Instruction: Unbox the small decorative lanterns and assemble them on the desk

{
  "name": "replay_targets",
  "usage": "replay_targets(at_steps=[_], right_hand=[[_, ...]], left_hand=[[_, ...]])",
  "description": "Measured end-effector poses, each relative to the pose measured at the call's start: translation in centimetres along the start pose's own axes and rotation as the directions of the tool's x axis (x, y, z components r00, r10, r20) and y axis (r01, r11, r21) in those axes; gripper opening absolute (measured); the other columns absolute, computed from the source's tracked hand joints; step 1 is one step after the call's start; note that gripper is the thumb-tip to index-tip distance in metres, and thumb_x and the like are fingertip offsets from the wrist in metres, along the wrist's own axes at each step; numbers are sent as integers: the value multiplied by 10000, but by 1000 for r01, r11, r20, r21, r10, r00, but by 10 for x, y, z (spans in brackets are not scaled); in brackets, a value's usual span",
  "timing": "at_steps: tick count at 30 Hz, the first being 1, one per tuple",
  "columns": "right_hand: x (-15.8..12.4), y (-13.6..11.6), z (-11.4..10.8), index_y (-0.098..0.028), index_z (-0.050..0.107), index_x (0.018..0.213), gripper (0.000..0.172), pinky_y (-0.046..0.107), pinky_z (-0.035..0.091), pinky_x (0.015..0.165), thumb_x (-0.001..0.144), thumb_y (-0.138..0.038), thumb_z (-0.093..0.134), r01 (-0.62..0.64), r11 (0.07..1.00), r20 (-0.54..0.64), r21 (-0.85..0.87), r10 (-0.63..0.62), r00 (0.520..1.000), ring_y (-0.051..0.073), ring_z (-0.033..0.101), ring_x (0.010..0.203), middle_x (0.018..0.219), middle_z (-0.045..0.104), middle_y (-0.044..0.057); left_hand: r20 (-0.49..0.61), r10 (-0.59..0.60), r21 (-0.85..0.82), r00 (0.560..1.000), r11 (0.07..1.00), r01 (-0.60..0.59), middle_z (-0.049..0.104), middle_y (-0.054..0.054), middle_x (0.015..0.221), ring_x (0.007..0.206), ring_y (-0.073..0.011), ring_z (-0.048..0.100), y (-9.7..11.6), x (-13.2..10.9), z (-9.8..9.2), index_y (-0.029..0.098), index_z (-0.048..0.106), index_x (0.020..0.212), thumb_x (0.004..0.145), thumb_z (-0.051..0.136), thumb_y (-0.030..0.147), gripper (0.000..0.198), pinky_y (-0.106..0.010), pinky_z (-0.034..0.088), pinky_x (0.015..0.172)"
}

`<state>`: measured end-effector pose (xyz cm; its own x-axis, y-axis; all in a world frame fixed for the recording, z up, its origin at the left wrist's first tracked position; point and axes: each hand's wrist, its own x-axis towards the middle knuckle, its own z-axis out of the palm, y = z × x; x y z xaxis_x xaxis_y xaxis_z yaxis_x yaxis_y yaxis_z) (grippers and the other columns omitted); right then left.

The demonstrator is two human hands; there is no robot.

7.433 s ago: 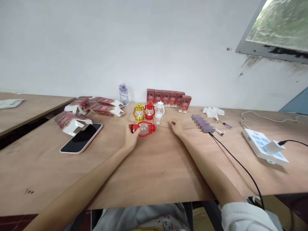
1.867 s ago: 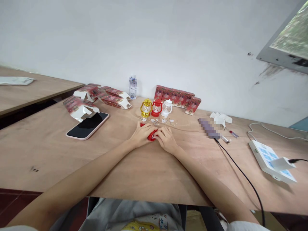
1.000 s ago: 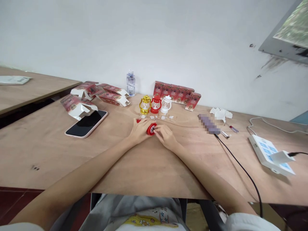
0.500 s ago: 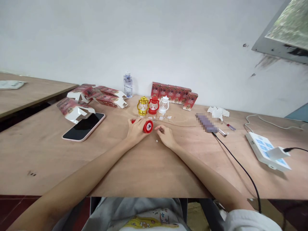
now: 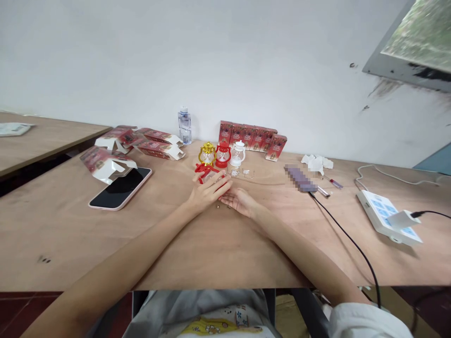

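My left hand (image 5: 206, 193) grips a small red toy lantern (image 5: 205, 172), which is tilted just above the wooden table (image 5: 211, 244). My right hand (image 5: 240, 202) lies right beside it, palm up, with its fingers spread and nothing I can make out in it. A tiny pale piece (image 5: 218, 205) rests on the table between the two hands. Behind them stand a gold lantern (image 5: 207, 152), a second red lantern (image 5: 223, 155) and a white lantern (image 5: 238, 153) in a row. Several small clear parts (image 5: 244, 173) lie in front of those.
A row of red boxes (image 5: 252, 136) and a water bottle (image 5: 184, 125) stand by the wall. Opened boxes (image 5: 155, 143) and a phone (image 5: 120, 188) lie at left. At right are a blurred object (image 5: 299, 178), tissue (image 5: 317, 163), a screwdriver (image 5: 333, 182), a black cable (image 5: 347, 232) and a power strip (image 5: 387, 217).
The left hand has turned the red lantern from its red base facing me to lying tilted behind the fingers. The right hand has turned palm up and slid under the left fingertips.
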<state>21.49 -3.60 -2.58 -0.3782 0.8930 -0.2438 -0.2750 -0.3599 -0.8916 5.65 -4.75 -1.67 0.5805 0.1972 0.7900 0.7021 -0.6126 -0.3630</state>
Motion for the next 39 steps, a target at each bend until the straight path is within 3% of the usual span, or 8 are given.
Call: replay_targets(at_steps=[7,12,15,18,21,24,28,39], right_hand=[[3,5,-1,-169,579,790,51,283,525,765,802,-204,544,97,995,13,-27,-97,995,121,612,727,718,627,21],[-2,4,-6,-157,591,762,66,233,472,647,715,-114,573,255,898,31,-358,-262,965,89,549,608,676,593,-15],[-14,3,-15,-156,604,799,103,254,471,684,705,-116,609,327,720,101,-612,-339,935,107,571,673,749,608,-1],[-30,3,-22,-174,625,861,84,298,471,789,781,-178,598,483,423,306,-767,-421,854,138,592,819,898,618,35],[-39,4,-27,-184,628,888,79,325,448,867,852,-198,558,609,123,509,-784,-435,743,162,568,919,962,615,56],[-39,6,-29,-177,621,892,99,319,451,853,886,-205,526,619,-34,569,-785,-434,698,172,552,901,924,622,61],[-36,9,-28,-169,613,891,132,305,461,812,906,-208,487,525,-162,536,-836,-445,717,178,545,861,885,616,65],[-47,-1,-8,-161,546,954,252,265,404,654,965,-318,350,178,-427,311,-887,-264,913,203,607,879,974,629,107]], left_hand=[[97,46,-18,994,999,-44,573,2,1273,1168,-163,544,1,1,-2,347,505,1193,928,399,110,371,-432,212,1019],[150,-124,5,981,992,125,582,-22,1268,1178,-218,529,-3,-4,2,355,533,1177,922,437,183,322,-490,203,1017],[157,-319,23,935,947,319,590,-53,1255,1188,-262,506,-10,-7,3,308,562,1154,892,473,177,306,-521,196,1006],[161,-434,26,886,900,436,600,-67,1235,1180,-278,497,-15,-8,3,280,576,1131,870,493,167,296,-531,196,996],[185,-457,11,870,886,463,605,-65,1226,1174,-279,491,-16,-8,3,275,570,1132,858,508,168,301,-527,203,988],[224,-441,-10,869,891,454,601,-66,1228,1182,-274,479,-15,-8,3,267,562,1139,842,523,163,318,-515,208,985],[253,-433,-26,865,891,454,608,-65,1211,1173,-279,481,-14,-8,4,257,557,1139,823,536,159,331,-510,217,974],[285,-382,-68,879,907,416,622,-98,1155,1094,-275,523,-15,-10,5,224,539,1128,811,549,212,317,-476,256,934]])
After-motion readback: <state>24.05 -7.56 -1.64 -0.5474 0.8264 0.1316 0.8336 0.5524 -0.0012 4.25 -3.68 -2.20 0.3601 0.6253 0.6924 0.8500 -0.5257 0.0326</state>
